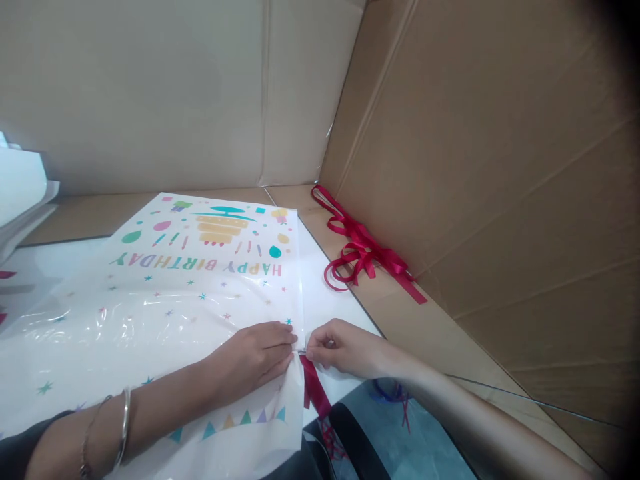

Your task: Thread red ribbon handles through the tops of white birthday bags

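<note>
Nearest the camera, the left hand (pixel 260 357) presses flat, fingers together, on the birthday-print plastic bag (pixel 165 313) at its right edge, while the right hand (pixel 340 347) pinches a red ribbon (pixel 315 390) against that edge. Holding the film taut should keep the ribbon seated. Beyond lie spare red ribbons (pixel 363 250), well apart, against the cardboard wall (pixel 500 167); nothing obstructs.

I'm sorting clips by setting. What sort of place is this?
Probably a packing or gift-wrap workstation: cardboard walls screen the table, a printed Happy Birthday plastic bag lies flat on it, and loose red ribbons wait beside it.
</note>
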`<action>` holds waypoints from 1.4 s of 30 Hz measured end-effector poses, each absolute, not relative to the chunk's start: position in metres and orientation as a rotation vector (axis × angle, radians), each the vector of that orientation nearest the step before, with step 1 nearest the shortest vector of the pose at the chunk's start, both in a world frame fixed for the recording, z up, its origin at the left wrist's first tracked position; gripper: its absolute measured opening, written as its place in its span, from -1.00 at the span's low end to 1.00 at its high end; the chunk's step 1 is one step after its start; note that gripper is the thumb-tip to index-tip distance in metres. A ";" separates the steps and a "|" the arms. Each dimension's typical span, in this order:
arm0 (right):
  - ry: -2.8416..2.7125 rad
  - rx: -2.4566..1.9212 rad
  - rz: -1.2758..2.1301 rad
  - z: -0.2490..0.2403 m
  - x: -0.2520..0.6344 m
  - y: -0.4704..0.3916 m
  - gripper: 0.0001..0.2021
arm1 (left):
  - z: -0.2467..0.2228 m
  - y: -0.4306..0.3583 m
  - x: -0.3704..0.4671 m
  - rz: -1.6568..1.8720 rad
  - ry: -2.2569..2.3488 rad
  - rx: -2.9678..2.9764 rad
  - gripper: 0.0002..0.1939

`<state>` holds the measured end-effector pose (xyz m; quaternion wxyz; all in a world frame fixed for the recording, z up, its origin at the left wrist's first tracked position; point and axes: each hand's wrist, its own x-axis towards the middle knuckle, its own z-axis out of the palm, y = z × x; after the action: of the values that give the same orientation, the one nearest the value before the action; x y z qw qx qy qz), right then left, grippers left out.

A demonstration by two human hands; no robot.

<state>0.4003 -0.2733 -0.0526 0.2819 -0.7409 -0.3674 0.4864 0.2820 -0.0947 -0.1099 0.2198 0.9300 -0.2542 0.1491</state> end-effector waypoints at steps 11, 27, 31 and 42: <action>-1.039 -2.304 0.763 -0.058 0.383 -0.268 -0.88 | -0.107 -0.097 0.279 0.438 -0.672 2.679 -0.70; -1.166 -2.324 0.257 -0.082 0.344 -0.266 -0.83 | -0.083 -0.080 0.264 -0.032 -0.972 2.698 -0.46; -1.248 -2.210 0.151 -0.088 0.356 -0.298 -0.76 | -0.082 -0.079 0.264 -0.074 -0.953 2.707 -0.48; -1.228 -2.355 -0.008 -0.095 0.370 -0.353 -0.77 | -0.084 -0.079 0.263 0.018 -0.994 2.639 -0.49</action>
<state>0.3700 -0.3526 -0.0950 0.2405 -0.8606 -0.4489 -0.0031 0.2626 -0.0794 -0.0843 0.1602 0.9237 -0.3480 0.0063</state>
